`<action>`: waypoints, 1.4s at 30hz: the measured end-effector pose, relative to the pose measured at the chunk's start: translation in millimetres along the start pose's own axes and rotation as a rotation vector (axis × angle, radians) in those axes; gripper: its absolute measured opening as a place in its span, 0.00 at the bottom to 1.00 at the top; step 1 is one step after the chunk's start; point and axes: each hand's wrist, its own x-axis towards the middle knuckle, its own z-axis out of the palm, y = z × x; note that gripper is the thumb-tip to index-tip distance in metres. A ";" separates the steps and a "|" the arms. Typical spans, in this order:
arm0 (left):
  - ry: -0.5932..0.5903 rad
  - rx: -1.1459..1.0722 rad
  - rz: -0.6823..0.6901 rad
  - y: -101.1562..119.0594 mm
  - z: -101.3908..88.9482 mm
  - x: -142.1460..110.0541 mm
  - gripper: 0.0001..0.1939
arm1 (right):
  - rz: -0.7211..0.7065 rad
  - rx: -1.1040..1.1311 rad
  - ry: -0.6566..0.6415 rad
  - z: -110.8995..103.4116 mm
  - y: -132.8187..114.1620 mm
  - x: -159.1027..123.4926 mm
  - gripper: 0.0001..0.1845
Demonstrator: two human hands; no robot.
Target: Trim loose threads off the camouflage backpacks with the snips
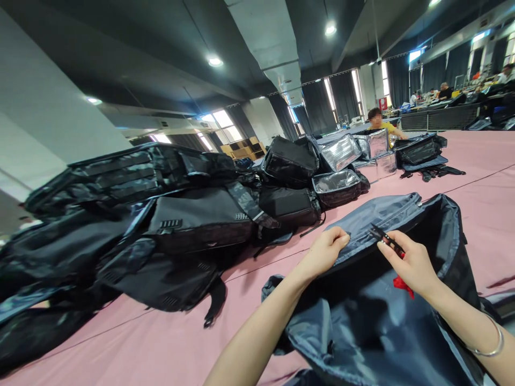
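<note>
Open bag (382, 324) at near right on the pink-covered bench (249, 300), mouth up, rim uneven; inside, loose blue-grey lining, creased and partly in shadow. Its flap (386, 212) lies folded out on the far side. Left hand (330, 249) is closed, thumb and finger pinching the flap's edge. Right hand (411, 264) is wrapped round small black snips (388, 241), tips pointing toward the flap, just beside the left hand; a scrap of red (403, 287) shows below that palm. To the left, a heap of black bags (201, 214), piled on one another, contents hidden. Farther back, bags with silver lining (341, 153) show their shiny insides. A strapped black bag (420, 150) sits apart to their right, near a person in yellow (380, 126).
</note>
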 end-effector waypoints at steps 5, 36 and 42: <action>0.048 0.058 0.036 -3.6 3.4 -2.3 0.10 | -0.114 -0.155 -0.114 1.1 -6.6 -5.4 0.12; -0.060 0.031 -0.046 6.7 -4.7 0.2 0.11 | 0.116 0.234 -0.025 16.5 9.1 -10.4 0.15; 0.157 0.151 0.151 2.5 2.0 -4.0 0.09 | 0.334 0.869 -0.168 27.7 12.4 -8.5 0.19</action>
